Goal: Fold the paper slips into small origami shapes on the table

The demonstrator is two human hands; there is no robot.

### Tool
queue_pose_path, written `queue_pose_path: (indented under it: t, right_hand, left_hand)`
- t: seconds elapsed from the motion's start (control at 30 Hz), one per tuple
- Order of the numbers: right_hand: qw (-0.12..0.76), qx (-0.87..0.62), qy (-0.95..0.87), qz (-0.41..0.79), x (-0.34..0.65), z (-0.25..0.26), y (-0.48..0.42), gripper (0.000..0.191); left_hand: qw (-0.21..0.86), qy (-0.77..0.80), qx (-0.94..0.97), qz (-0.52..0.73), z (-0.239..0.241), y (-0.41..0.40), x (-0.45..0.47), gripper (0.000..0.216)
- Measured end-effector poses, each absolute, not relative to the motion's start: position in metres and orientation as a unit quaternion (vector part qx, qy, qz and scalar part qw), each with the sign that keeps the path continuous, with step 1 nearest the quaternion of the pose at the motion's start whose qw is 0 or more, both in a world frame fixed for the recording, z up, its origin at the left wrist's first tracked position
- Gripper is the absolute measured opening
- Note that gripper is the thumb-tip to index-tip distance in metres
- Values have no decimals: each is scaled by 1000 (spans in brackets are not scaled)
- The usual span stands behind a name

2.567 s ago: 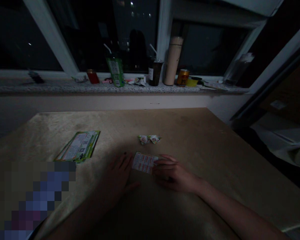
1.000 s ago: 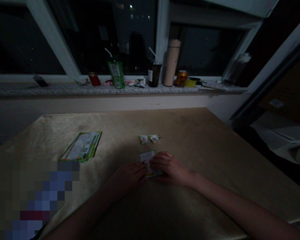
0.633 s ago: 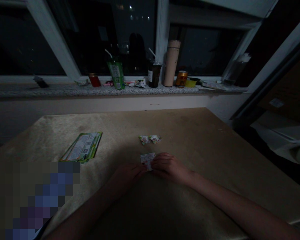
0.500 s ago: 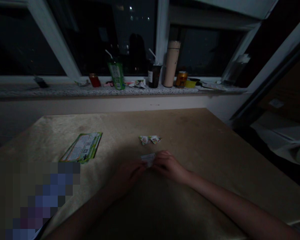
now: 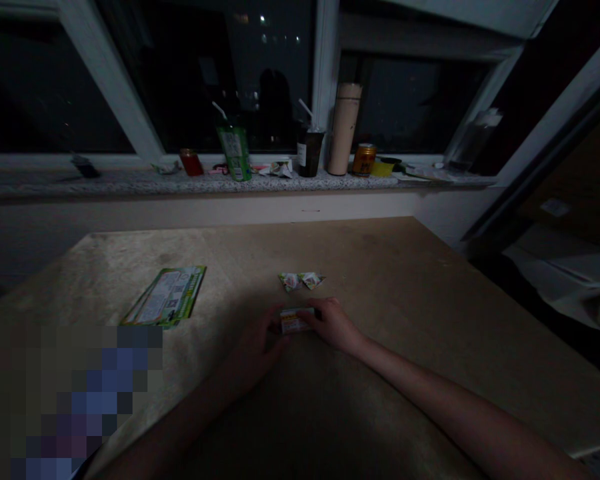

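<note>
A small folded piece of printed paper (image 5: pixel 291 325), with orange and white print showing, is at the middle of the table. My right hand (image 5: pixel 335 325) pinches its right side, the thumb lying across the front. At the left edge, my left hand (image 5: pixel 260 343) has its thumb and fingers apart, close around the paper without a visible grip. Just beyond the paper, two folded paper triangles (image 5: pixel 312 280) with green and white print lie side by side. A stack of green printed sheets (image 5: pixel 173 297) rests to the left.
The brown table (image 5: pixel 380 260) meets the wall below a granite windowsill (image 5: pixel 270 183). Along the sill stand a green cup with a straw (image 5: pixel 235 153), a dark cup (image 5: pixel 310 153), a tall pinkish flask (image 5: pixel 345 130), a gold can (image 5: pixel 364 160) and a red jar (image 5: pixel 191 162).
The paper's visible face has gone from plain whitish to orange-and-white print. My left hand has loosened and its fingers have spread, while my right hand keeps hold of the paper.
</note>
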State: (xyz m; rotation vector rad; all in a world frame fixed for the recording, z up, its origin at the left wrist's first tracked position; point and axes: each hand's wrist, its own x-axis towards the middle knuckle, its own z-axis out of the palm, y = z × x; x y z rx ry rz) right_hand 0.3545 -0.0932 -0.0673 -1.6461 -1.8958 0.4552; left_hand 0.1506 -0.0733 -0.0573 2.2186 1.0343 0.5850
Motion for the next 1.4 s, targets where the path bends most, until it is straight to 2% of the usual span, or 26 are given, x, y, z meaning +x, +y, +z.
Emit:
queue_pose_path:
  t: [0.23, 0.53, 0.8, 1.03, 1.17, 1.4]
  right_hand:
    - [263, -646, -707, 113, 356, -73, -94, 24]
    - [286, -662, -679, 140, 361, -71, -107, 14]
    - [276, -659, -689, 123, 359, -73, -107, 14]
    - [259, -668, -690, 104, 359, -77, -106, 18]
    - [263, -666, -691, 104, 358, -77, -106, 16]
    - [259, -668, -690, 104, 357, -75, -106, 13]
  left_hand:
    - [221, 375, 874, 215, -49, -85, 149, 26]
    - [230, 370, 887, 152, -44, -91, 150, 24]
    - [203, 345, 908, 127, -45, -89, 149, 29]
    - [55, 277, 951, 123, -54, -97, 148, 45]
    - [50, 231, 968, 85, -60, -105, 149, 59]
    - [63, 237, 966, 76, -68, -106, 149, 65]
